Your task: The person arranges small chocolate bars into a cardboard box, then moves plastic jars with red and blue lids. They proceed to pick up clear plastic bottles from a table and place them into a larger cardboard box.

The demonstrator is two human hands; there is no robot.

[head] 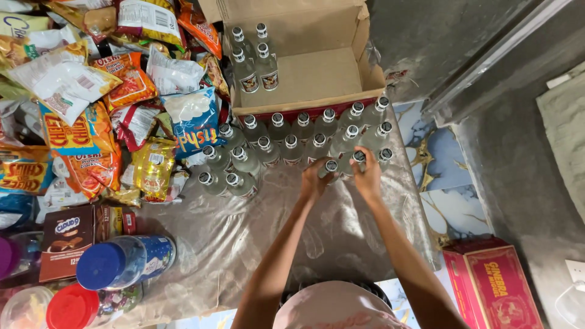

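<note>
2 hands (314,181) (367,176) on bottles (332,167) (clear glass)

One head camera looks steeply down, close above the table (256,244).

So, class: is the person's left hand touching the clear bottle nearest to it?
Touching. The head view shows the left hand with its fingers wrapped around the neck of the clear bottle, with no gap between them.
</note>
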